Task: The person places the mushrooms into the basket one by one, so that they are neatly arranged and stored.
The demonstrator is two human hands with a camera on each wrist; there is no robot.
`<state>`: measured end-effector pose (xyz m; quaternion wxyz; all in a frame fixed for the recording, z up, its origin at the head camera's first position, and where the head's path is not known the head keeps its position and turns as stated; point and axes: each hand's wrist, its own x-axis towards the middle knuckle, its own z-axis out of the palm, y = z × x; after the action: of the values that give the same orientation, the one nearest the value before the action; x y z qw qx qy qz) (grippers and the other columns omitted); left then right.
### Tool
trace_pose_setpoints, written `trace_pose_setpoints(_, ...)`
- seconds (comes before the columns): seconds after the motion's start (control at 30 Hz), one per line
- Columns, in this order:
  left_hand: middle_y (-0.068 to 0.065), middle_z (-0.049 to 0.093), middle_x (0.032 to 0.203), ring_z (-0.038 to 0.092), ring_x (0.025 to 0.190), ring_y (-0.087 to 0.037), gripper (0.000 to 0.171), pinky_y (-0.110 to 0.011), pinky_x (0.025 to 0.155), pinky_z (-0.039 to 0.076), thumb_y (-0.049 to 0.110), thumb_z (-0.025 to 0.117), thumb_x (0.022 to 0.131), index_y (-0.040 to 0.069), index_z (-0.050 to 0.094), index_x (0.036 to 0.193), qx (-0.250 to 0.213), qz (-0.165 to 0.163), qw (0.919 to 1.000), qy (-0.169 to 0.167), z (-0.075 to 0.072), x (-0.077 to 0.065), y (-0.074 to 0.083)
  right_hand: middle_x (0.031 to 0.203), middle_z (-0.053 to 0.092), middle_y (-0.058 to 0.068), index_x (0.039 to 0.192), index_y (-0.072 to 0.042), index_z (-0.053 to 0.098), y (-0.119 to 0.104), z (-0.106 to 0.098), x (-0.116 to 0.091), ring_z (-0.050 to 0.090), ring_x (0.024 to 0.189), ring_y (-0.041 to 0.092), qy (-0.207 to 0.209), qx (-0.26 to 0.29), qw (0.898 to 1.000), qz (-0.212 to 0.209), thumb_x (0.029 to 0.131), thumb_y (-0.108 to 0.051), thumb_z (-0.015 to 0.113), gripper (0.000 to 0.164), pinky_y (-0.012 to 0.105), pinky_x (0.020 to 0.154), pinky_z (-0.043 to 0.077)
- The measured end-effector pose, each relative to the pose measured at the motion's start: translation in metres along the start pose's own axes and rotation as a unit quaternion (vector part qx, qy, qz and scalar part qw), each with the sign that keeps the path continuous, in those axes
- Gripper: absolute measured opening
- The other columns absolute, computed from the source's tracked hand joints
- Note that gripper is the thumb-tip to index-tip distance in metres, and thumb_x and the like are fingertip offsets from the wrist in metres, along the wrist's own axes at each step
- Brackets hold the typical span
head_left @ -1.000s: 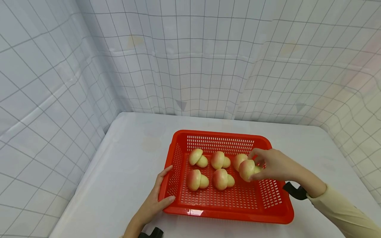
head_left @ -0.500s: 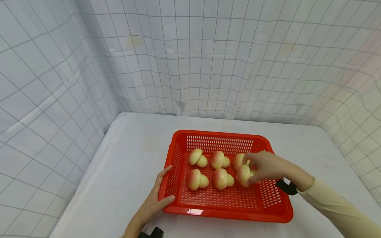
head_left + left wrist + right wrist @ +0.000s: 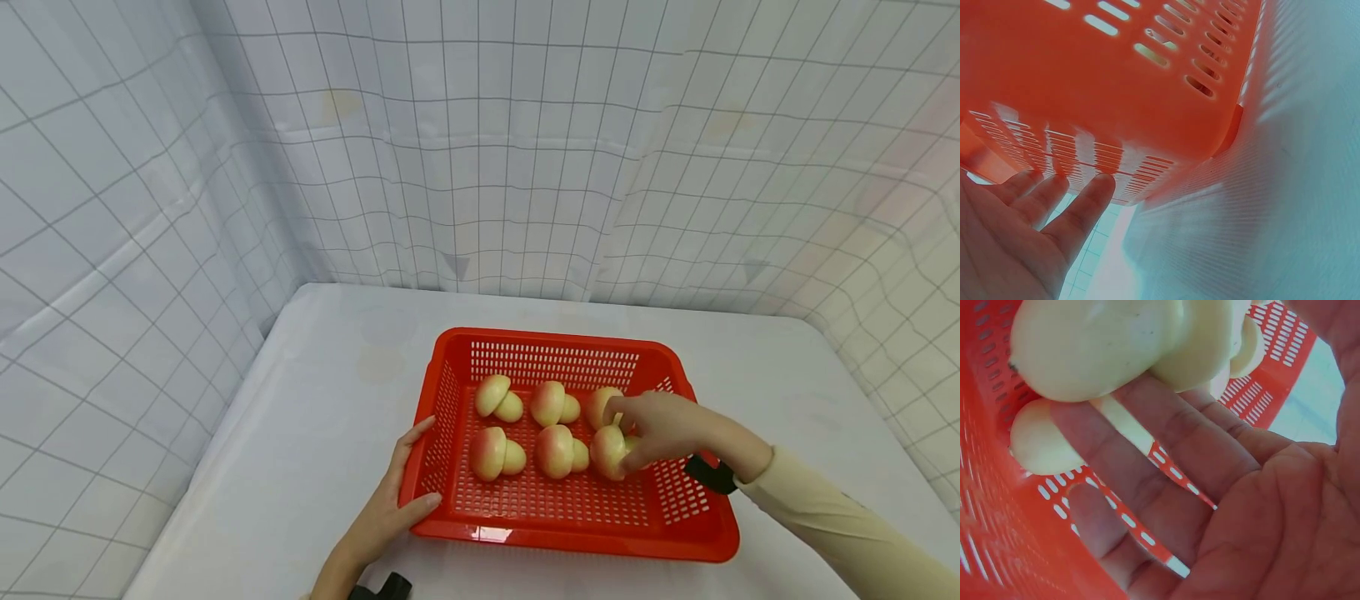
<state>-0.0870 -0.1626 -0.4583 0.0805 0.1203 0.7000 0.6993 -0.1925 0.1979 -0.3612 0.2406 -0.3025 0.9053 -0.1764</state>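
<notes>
A red plastic basket (image 3: 555, 546) with slotted walls holds several mushrooms, each with a red-blushed yellow cap and a pale rounded stem. My left hand (image 3: 386, 504) grips its left side, thumb and one fingertip over the rim; in the left wrist view other fingers (image 3: 1085, 209) lie along the outer wall. Inside the basket at the right, my right hand (image 3: 663, 427) holds a mushroom (image 3: 606, 454) low over the floor, in the front row. The right wrist view shows its stem (image 3: 1091, 350) above my fingers. Another mushroom (image 3: 600, 406) lies just behind, partly covered by my hand.
To the left are two mushrooms in the back row (image 3: 551, 404) and front row (image 3: 555, 452), and a leftmost pair (image 3: 491, 454). The basket stands on a white-covered table (image 3: 322, 383). White grid-patterned curtains (image 3: 525, 167) enclose the back and sides.
My right hand has moved down and left with the mushroom, bringing it beside the front-row ones. My left hand and the basket stay nearly still.
</notes>
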Motion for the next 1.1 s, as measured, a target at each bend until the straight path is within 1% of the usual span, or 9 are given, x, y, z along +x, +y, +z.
trace_pose_setpoints(0.17, -0.017, 0.024, 0.144, 0.043, 0.112, -0.044, 0.077, -0.041, 0.080, 0.052, 0.012, 0.060, 0.084, 0.028, 0.021, 0.148, 0.000, -0.004, 1.0000, 0.002, 0.000, 0.000, 0.000, 0.090, 0.064, -0.004, 0.103, -0.018, 0.056, 0.001, 0.003, 0.001, 0.057, 0.082, 0.017, -0.004, -0.001, 1.000, 0.014, 0.067, -0.033, 0.084, 0.048, 0.037, 0.068, 0.049)
trace_pose_setpoints(0.33, -0.018, 0.024, 0.144, 0.043, 0.113, -0.045, 0.077, -0.042, 0.080, 0.052, 0.012, 0.061, 0.084, 0.028, 0.021, 0.148, -0.003, -0.004, 1.0000, 0.001, 0.000, 0.000, 0.000, 0.085, 0.061, -0.006, 0.105, -0.018, 0.056, 0.000, 0.006, 0.001, 0.054, 0.077, 0.016, -0.007, 0.002, 1.000, 0.024, 0.067, -0.032, 0.084, 0.050, 0.036, 0.066, 0.046)
trace_pose_setpoints(0.5, -0.017, 0.023, 0.144, 0.043, 0.112, -0.045, 0.077, -0.042, 0.080, 0.052, 0.012, 0.060, 0.084, 0.028, 0.021, 0.148, -0.002, -0.001, 1.0000, -0.001, -0.001, 0.000, 0.000, 0.083, 0.059, -0.006, 0.107, -0.018, 0.056, 0.000, 0.006, 0.001, 0.053, 0.076, 0.015, -0.009, 0.002, 0.999, 0.035, 0.067, -0.031, 0.084, 0.051, 0.036, 0.065, 0.046)
trace_pose_setpoints(0.73, -0.017, 0.023, 0.144, 0.043, 0.112, -0.045, 0.078, -0.041, 0.079, 0.052, 0.012, 0.061, 0.083, 0.027, 0.020, 0.148, -0.001, 0.001, 1.0000, -0.002, -0.001, 0.000, -0.001, 0.079, 0.057, -0.007, 0.106, -0.017, 0.055, 0.000, 0.008, 0.002, 0.051, 0.072, 0.015, -0.007, 0.002, 1.000, 0.019, 0.067, -0.025, 0.084, 0.049, 0.034, 0.062, 0.045)
trace_pose_setpoints(0.9, -0.018, 0.024, 0.144, 0.044, 0.112, -0.045, 0.079, -0.041, 0.079, 0.053, 0.013, 0.062, 0.082, 0.026, 0.021, 0.148, 0.002, -0.001, 1.0000, 0.002, 0.000, 0.001, -0.001, 0.068, 0.051, -0.006, 0.101, -0.017, 0.053, 0.000, 0.009, 0.002, 0.046, 0.064, 0.013, -0.003, -0.006, 1.000, 0.003, 0.067, -0.022, 0.083, 0.045, 0.030, 0.055, 0.039)
trace_pose_setpoints(1.1, -0.018, 0.024, 0.144, 0.044, 0.112, -0.044, 0.079, -0.041, 0.079, 0.053, 0.014, 0.062, 0.082, 0.027, 0.021, 0.148, 0.005, -0.006, 1.0000, 0.004, 0.001, 0.000, -0.001, 0.065, 0.048, -0.007, 0.099, -0.018, 0.053, 0.000, 0.011, 0.003, 0.044, 0.061, 0.012, -0.004, -0.005, 1.000, -0.005, 0.067, -0.020, 0.083, 0.045, 0.028, 0.054, 0.037)
